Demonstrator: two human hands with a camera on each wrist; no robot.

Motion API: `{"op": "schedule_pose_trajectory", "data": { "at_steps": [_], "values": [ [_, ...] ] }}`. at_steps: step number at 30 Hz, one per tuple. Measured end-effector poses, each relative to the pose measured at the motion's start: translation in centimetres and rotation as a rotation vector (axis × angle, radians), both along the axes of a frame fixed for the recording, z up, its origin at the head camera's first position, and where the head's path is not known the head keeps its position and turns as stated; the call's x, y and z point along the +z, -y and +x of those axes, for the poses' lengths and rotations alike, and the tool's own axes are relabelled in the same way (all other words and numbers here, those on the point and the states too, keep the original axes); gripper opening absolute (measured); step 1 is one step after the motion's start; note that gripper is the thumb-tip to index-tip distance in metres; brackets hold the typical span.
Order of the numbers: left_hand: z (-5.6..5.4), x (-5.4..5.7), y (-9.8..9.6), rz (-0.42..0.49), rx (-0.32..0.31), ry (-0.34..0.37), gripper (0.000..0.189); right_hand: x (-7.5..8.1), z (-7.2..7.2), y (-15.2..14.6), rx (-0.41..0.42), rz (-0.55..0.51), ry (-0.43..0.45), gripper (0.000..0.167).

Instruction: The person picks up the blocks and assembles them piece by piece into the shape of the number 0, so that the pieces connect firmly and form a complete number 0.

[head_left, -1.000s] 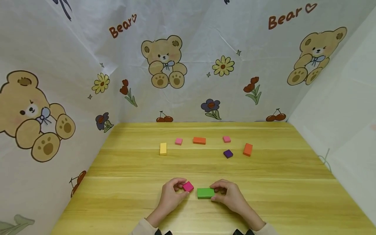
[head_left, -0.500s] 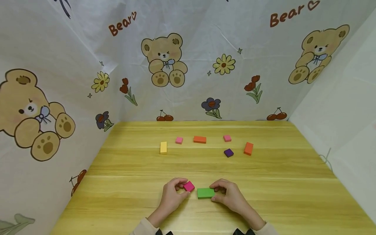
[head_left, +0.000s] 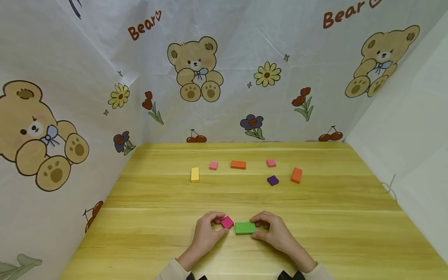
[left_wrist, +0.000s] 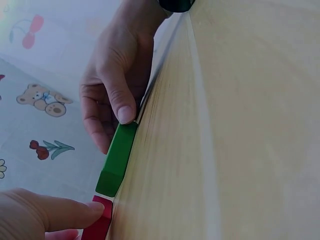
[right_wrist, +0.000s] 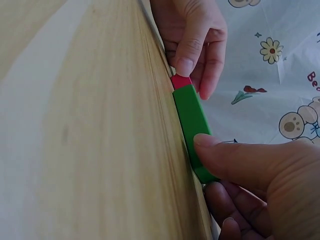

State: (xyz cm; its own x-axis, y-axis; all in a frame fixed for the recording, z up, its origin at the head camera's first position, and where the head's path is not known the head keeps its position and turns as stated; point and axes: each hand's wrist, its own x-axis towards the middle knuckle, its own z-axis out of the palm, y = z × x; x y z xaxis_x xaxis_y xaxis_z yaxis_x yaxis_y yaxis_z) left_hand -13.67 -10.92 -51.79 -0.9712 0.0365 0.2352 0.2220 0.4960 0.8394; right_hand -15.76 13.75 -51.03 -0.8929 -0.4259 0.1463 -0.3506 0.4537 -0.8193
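Observation:
A magenta square block point(head_left: 227, 222) lies on the wooden table, turned cornerwise, and my left hand point(head_left: 207, 234) pinches it between thumb and fingers. Just to its right is a green rectangular block point(head_left: 245, 228), lying flat with its long side across the table. My right hand point(head_left: 272, 230) grips the right end of this green block. In the left wrist view a narrow gap separates the magenta block point(left_wrist: 98, 220) from the green block point(left_wrist: 118, 160). The right wrist view has the thumb point(right_wrist: 206, 140) on the green block's side, with the magenta block point(right_wrist: 180, 82) beyond it.
Farther back on the table point(head_left: 168, 217) lie a yellow block point(head_left: 195, 175), a pink block point(head_left: 213, 166), an orange block point(head_left: 238, 165), another pink block point(head_left: 271, 163), a purple block point(head_left: 273, 180) and a second orange block point(head_left: 296, 175). A bear-print cloth point(head_left: 224, 116) hangs behind.
My left hand has slid the magenta block slightly right, closer to the green block. My right hand keeps its grip on the green block, and the head view has tilted slightly.

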Motion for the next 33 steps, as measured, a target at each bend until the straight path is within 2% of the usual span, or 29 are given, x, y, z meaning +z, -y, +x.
{"op": "schedule_pose_trajectory", "data": {
  "at_steps": [33],
  "values": [
    [-0.01, -0.02, 0.14, 0.005, -0.008, -0.028, 0.038, -0.12, 0.08, 0.22, 0.009, -0.002, -0.052, 0.034]
  ]
}}
